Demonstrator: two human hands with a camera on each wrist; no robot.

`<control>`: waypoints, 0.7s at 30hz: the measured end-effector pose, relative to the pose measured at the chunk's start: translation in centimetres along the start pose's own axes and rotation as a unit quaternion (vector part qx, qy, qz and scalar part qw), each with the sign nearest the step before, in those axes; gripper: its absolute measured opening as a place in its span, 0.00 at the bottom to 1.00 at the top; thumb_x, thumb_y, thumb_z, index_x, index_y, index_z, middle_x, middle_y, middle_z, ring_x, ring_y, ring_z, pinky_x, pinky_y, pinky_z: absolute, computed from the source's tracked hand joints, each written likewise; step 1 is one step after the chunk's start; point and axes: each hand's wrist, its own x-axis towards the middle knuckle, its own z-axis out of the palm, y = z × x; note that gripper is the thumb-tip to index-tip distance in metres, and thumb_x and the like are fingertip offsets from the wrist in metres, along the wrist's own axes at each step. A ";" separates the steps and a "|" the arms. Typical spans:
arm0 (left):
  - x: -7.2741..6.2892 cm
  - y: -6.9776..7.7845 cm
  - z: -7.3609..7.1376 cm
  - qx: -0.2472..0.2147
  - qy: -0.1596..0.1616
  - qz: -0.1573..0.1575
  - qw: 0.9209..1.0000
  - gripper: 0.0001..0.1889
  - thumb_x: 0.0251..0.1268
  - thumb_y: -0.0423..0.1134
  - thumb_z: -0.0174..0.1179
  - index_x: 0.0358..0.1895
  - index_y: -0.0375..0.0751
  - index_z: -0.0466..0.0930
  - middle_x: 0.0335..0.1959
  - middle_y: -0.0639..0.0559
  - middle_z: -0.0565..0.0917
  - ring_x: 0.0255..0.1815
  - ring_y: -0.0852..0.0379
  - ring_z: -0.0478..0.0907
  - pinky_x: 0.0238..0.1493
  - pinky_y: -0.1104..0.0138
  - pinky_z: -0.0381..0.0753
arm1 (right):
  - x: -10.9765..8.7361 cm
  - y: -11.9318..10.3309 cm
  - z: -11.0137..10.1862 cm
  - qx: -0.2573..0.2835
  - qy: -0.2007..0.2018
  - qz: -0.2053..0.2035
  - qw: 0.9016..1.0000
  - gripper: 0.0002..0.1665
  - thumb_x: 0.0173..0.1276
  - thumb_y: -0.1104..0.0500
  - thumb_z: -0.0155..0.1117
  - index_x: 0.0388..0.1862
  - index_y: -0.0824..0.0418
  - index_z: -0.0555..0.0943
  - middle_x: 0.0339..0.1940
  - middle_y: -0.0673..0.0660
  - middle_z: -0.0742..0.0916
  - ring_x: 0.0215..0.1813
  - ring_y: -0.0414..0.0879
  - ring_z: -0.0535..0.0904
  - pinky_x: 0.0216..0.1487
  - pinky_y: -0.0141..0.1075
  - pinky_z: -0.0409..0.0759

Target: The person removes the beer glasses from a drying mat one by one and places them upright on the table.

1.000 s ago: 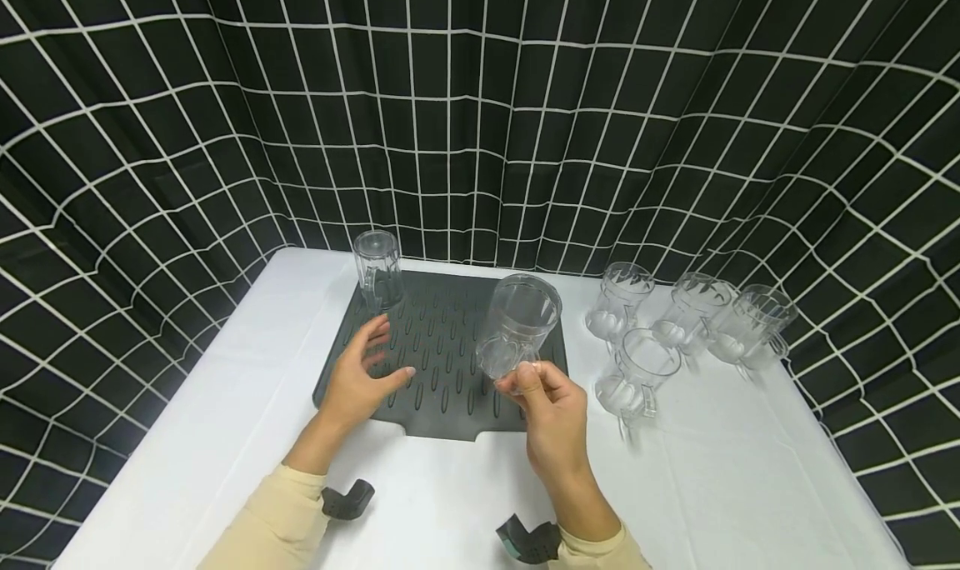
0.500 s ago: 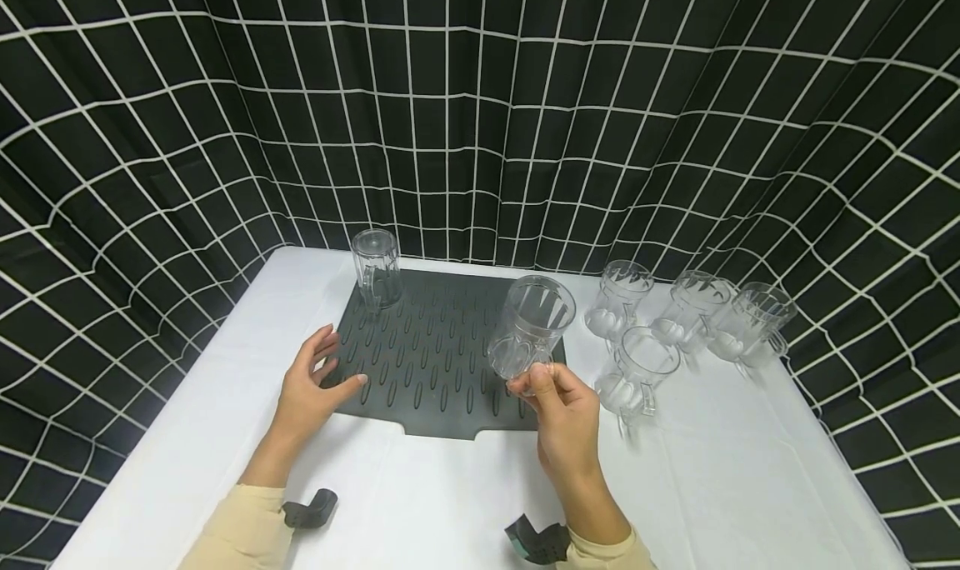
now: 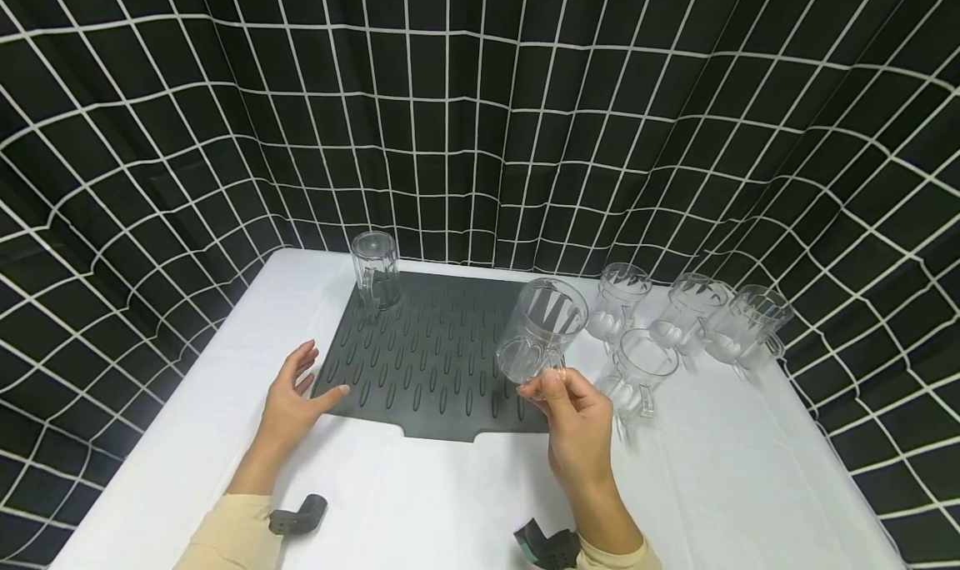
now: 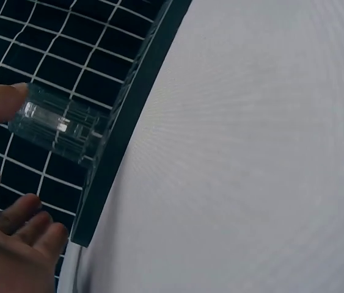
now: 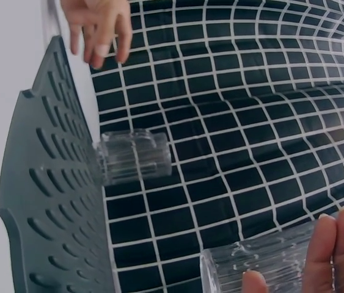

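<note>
My right hand [image 3: 576, 420] pinches the handle of a clear glass mug [image 3: 542, 324], which it holds mouth up and slightly tilted over the right part of a dark ridged drying mat [image 3: 431, 357]. In the right wrist view, this mug [image 5: 263, 259] lies behind the fingertips. My left hand [image 3: 291, 399] hovers by the mat's left edge, fingers spread and holding nothing. At the mat's back left corner, another glass mug [image 3: 377, 272] stands upside down. The left wrist view has that mug [image 4: 58, 125] beyond the left thumb.
Several more clear mugs stand mouth up on the white table [image 3: 750, 453] to the right; the nearest mug [image 3: 641, 370] is close to my right hand. A black curtain with white grid lines [image 3: 480, 120] encloses the back and sides.
My left hand has drawn left and nearer to me, from over the mat to its edge. My right hand has carried the held mug a little to the right.
</note>
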 end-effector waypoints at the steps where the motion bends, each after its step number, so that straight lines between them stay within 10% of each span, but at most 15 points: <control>1: 0.0 -0.2 0.0 0.009 -0.003 -0.011 1.000 0.49 0.52 0.37 0.73 0.74 0.35 0.52 0.70 0.32 0.61 0.71 0.37 0.56 0.69 0.51 0.61 | 0.0 -0.1 -0.1 -0.003 -0.002 0.000 1.000 0.16 0.73 0.71 0.52 0.26 0.85 0.71 0.25 0.62 0.84 0.33 0.49 0.83 0.44 0.39 0.84; 10: 0.0 -1.0 -0.3 0.079 -0.079 -0.087 0.990 0.54 0.53 0.48 0.72 0.76 0.35 0.46 0.73 0.31 0.55 0.72 0.34 0.54 0.70 0.50 0.58 | 0.2 -0.7 -1.2 -0.011 -0.001 -0.012 1.000 0.16 0.73 0.72 0.52 0.26 0.84 0.72 0.26 0.63 0.84 0.34 0.50 0.83 0.44 0.39 0.84; 21: -0.2 -1.7 -0.2 0.144 -0.098 -0.059 0.983 0.52 0.52 0.46 0.72 0.76 0.35 0.49 0.72 0.32 0.57 0.70 0.32 0.57 0.67 0.42 0.58 | 0.7 -2.4 -2.5 0.012 -0.028 -0.061 0.998 0.14 0.73 0.75 0.47 0.27 0.85 0.72 0.27 0.62 0.85 0.36 0.50 0.84 0.47 0.39 0.83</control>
